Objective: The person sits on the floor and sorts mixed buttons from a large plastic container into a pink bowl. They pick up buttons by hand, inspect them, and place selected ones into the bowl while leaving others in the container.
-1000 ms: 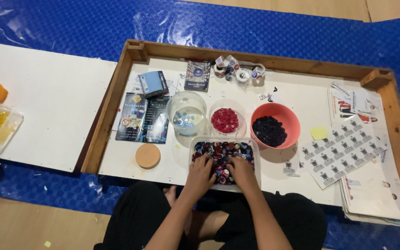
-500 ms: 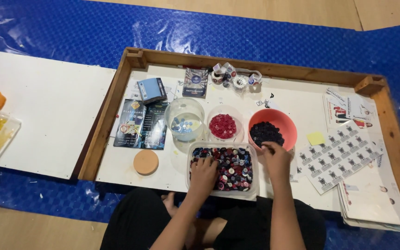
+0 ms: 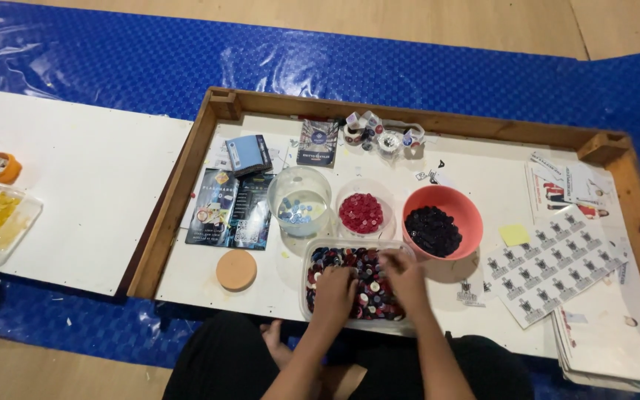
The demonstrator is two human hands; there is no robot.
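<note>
Left hand [image 3: 335,287]: grip lying loosely open, fingers spreading over mixed buttons [image 3: 364,268] in the clear tub [image 3: 309,261]. Right hand [image 3: 403,271]: fingers curling down among the same buttons; whether pinching one, cannot tell. Tub is sitting at the bench's [image 3: 468,174] near edge, just before the red-button bowl [image 3: 362,211] and orange bowl [image 3: 446,222].

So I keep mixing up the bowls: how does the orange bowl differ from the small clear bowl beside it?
The orange bowl is opaque and larger; the small clear bowl is see-through and smaller. The orange bowl holds dark, near-black buttons, while the clear bowl holds red ones. The orange bowl sits further right, by the sheets of paper. Both are round, stand upright on the white board, and lie just behind the tray of mixed buttons where both hands are.
</note>
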